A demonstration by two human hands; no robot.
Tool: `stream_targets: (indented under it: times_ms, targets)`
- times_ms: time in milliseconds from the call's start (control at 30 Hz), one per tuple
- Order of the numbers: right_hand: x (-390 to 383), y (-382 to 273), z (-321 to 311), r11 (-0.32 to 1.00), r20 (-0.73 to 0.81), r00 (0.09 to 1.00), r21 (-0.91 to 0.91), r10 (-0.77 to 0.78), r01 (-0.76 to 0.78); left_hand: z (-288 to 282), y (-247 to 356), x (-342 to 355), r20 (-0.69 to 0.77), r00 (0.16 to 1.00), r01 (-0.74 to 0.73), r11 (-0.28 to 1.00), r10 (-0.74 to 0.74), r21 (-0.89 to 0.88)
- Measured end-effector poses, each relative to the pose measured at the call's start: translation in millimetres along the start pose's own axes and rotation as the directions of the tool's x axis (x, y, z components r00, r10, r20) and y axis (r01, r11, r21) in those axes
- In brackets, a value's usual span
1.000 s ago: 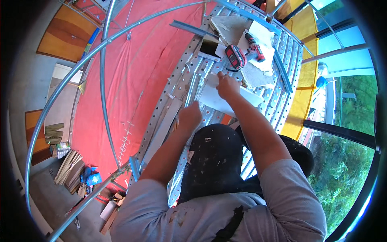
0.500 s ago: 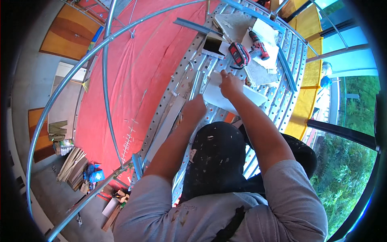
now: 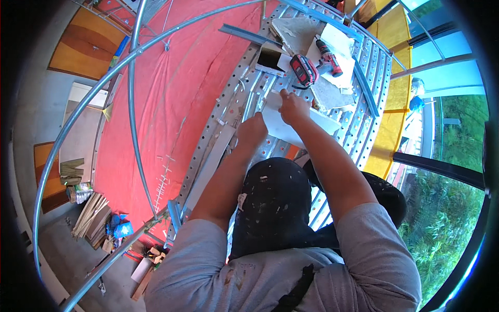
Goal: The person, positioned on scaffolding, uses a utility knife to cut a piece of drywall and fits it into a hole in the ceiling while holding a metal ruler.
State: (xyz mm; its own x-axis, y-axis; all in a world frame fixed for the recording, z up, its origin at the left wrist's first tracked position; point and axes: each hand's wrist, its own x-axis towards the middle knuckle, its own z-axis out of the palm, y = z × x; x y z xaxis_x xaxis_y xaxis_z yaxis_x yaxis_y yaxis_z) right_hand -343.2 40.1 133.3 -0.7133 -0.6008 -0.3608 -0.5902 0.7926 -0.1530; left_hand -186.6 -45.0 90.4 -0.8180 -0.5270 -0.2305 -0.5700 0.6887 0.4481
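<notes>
A white flat panel (image 3: 284, 126) lies tilted in front of my knees, over the perforated metal platform. At its far edge my right hand (image 3: 294, 109) is closed, thumb and fingers pinching the panel. My left hand (image 3: 253, 131) is curled into a fist by the panel's left edge. What sits inside that fist, if anything, is hidden from view. Just beyond my hands a red and black cordless drill (image 3: 326, 63) rests on its side, its battery towards me. An opened cardboard box (image 3: 271, 61) stands left of the drill.
Scrap boards (image 3: 296, 32) and a metal channel strip (image 3: 366, 86) lie on the platform (image 3: 358, 130). Curved scaffold tubes (image 3: 132, 99) cross at left, before red sheeting (image 3: 161, 99). Yellow sheeting (image 3: 387, 125) hangs at right. Timber offcuts (image 3: 89, 216) lie on the floor below.
My left hand has moved slightly away from me along the panel's left edge. My right hand keeps its hold at the far edge. The whole view has shifted a little.
</notes>
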Motion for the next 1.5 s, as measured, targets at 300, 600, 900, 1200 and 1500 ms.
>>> stream_targets:
  times_ms: [300,600,900,1200,1500]
  targets:
    - [5.1,2.5,-0.3,1.0,-0.019,1.0,0.028,0.015,-0.014,5.2,-11.3,-2.6,-0.026,0.998,-0.052,0.998,0.052,-0.018]
    - [1.8,21.0,0.6,0.997,0.016,0.997,-0.017,0.075,-0.075,9.0,-6.9,-51.4,0.116,0.992,0.043,0.999,-0.044,0.011]
    - [13.0,27.3,-2.0,0.997,0.036,0.997,-0.018,0.075,-0.075,14.1,-6.7,-44.8,0.125,0.992,0.017,0.999,-0.013,-0.029]
    - [8.5,9.4,3.4,1.0,0.021,1.0,0.016,0.014,-0.014,12.2,-4.1,-2.6,-0.02,0.999,-0.051,0.999,0.05,-0.016]
    - [4.2,-0.5,1.7,1.0,-0.011,1.0,0.023,0.004,-0.004,13.8,-9.9,16.3,-0.028,0.995,-0.1,0.995,0.1,-0.002]
